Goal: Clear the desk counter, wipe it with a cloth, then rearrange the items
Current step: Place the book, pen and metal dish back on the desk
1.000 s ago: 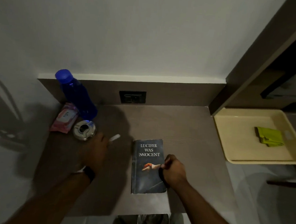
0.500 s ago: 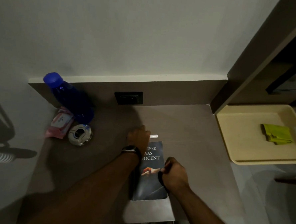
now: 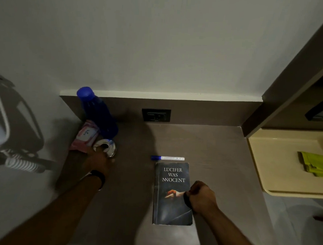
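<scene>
Resting on the brown desk counter, your right hand is fisted around a black band at the dark paperback book. Your left hand touches the round silver ashtray; whether it grips is unclear. Farther back, a blue-capped white pen lies just beyond the book, and a blue plastic bottle stands behind the ashtray.

Left hand let the pen go above the book — now at the round tin
</scene>
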Available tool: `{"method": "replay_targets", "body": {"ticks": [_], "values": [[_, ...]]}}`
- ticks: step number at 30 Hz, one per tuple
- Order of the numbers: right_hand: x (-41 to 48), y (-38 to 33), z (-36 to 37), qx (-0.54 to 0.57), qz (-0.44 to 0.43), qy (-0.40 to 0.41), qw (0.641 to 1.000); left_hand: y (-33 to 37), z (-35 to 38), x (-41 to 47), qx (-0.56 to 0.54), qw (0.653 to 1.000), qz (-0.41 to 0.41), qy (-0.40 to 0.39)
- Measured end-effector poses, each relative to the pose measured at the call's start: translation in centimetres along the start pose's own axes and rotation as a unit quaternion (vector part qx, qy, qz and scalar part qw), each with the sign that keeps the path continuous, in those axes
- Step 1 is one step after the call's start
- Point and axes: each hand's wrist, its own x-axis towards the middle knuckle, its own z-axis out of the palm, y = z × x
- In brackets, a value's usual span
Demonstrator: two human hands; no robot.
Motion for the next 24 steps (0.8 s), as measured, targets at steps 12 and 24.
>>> {"method": "replay_targets", "body": {"ticks": [12, 24], "values": [[-0.6, -1.7, -2.8, -0.028, -0.024, 0.069, 0.997, 2.0, -0.5, -2.3, -0.235, 0.971, 0.025, 0.026], [5.1, -6.7, -9.3, 0.305, -0.044, 0.09, 0.947, 24.5, 1.4, -10.4, -0.19, 0.921, 0.338, -0.019]]}}
